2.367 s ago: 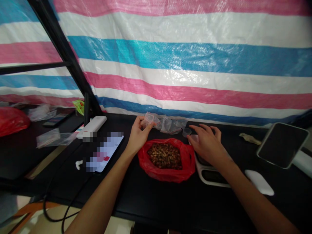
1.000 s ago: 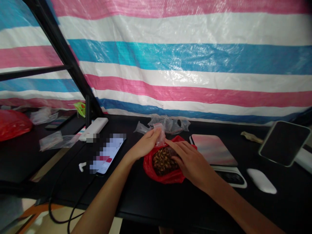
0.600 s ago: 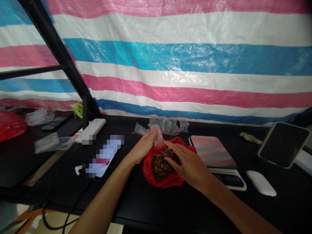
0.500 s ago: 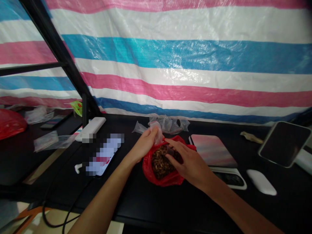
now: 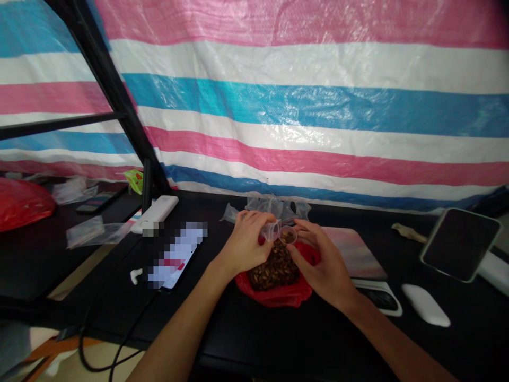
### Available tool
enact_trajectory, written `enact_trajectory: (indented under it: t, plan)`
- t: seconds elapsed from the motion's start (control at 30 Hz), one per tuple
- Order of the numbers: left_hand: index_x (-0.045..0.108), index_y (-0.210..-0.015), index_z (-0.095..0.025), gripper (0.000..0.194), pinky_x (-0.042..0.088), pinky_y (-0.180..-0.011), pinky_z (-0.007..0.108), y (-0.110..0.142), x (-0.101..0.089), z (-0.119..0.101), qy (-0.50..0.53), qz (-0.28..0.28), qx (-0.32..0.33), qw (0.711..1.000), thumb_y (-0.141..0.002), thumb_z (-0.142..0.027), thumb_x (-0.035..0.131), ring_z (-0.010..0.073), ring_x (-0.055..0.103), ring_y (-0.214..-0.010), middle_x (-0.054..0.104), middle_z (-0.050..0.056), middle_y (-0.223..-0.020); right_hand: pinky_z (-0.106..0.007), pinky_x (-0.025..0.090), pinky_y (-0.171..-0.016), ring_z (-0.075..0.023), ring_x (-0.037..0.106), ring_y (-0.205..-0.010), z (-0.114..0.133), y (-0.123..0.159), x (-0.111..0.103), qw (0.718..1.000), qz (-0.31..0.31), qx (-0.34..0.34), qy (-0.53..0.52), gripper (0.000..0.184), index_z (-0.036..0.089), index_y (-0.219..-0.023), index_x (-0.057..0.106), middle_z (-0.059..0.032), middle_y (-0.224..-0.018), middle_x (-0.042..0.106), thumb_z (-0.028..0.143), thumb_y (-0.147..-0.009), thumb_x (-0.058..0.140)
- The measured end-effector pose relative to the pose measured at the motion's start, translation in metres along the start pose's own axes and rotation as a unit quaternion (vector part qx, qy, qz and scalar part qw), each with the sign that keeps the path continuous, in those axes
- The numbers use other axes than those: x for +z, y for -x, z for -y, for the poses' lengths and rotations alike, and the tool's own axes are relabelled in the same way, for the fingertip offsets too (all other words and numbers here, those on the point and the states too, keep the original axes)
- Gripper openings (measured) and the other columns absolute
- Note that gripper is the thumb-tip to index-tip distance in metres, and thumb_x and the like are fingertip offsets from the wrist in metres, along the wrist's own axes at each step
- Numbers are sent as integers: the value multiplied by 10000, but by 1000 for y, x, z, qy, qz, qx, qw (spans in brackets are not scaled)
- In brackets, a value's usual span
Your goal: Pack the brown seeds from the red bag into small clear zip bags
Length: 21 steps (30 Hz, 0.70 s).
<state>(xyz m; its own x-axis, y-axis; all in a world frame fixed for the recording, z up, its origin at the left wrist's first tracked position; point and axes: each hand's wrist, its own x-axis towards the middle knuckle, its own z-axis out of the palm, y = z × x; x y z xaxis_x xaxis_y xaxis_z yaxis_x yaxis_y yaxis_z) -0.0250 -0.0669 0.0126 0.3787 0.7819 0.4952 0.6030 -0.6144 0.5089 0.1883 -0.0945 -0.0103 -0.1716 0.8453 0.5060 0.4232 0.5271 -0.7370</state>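
A red plastic bag (image 5: 274, 298) lies open on the black table, filled with small brown seed-like pieces (image 5: 274, 268). Over its far side my right hand (image 5: 324, 262) grips a small clear cup (image 5: 288, 235) by its rim, with some brown pieces inside. Just left of the cup, my left hand (image 5: 248, 241) is closed on a small clear plastic bag (image 5: 271, 230), whose mouth faces the cup. Cup and bag are very close; whether they touch I cannot tell. Behind the hands lie several more clear plastic bags (image 5: 274, 206).
Left of my arm are a phone with a lit screen (image 5: 178, 254), a white power strip (image 5: 155, 213) and a white earbud (image 5: 135, 276). To the right lie a pinkish flat case (image 5: 360, 252), a white mouse-like object (image 5: 426, 304) and a propped dark-screened device (image 5: 461, 244).
My right hand has lifted the cup out of the brown pieces, now holding some. My left hand has turned the clear bag toward the cup. The view has shifted slightly.
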Motion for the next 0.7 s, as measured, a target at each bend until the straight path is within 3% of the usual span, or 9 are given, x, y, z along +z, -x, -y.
enact_trajectory:
  t: [0.1,0.2,0.3,0.47,0.6,0.7]
  plan:
    - [608,-1163,-218,348,335,-1077,462,2,4,-5,0,48,16,999,-825,-138,633,265,630,-1124,734,55,-1176,-412,574,-1013,-224,679,-1130,-2,-1,-1,998,2,-44,54,370,295,-1295,585,-64,-1232,676,295,-945,703]
    - [569,-1297,-220,440,304,-1117,469,3,8,-6,8,69,21,997,-868,-194,659,274,618,-1189,706,74,-1298,-434,557,-1041,-243,658,-1161,-2,-2,-3,991,1,-88,99,269,291,-1208,654,-63,-1210,679,306,-946,710]
    - [555,-1345,-229,445,313,-1116,451,3,11,-6,23,76,18,997,-911,-216,652,263,611,-1218,691,69,-1336,-438,536,-1084,-250,620,-1253,-2,-2,-6,985,38,-118,119,341,319,-1327,652,-75,-1332,634,274,-989,639]
    - [617,-1267,-231,346,368,-1055,407,2,11,-8,53,81,9,995,-944,-334,687,244,621,-1168,717,49,-1256,-430,516,-1119,-234,570,-1329,-5,2,-11,973,87,-154,149,532,320,-1533,491,-96,-1438,570,144,-1032,474]
    - [610,-1294,-246,384,356,-1062,411,2,13,-12,53,80,5,995,-947,-380,703,246,612,-1200,709,46,-1287,-485,459,-1178,-238,539,-1377,-6,2,-14,964,95,-193,154,583,307,-1561,432,-89,-1465,589,90,-1020,426]
    - [612,-1285,-242,384,334,-1093,427,2,15,-13,53,85,13,995,-955,-419,692,251,611,-1222,705,56,-1299,-491,472,-1165,-239,565,-1360,-2,2,-15,970,92,-177,142,536,319,-1537,445,-79,-1463,606,133,-1034,448]
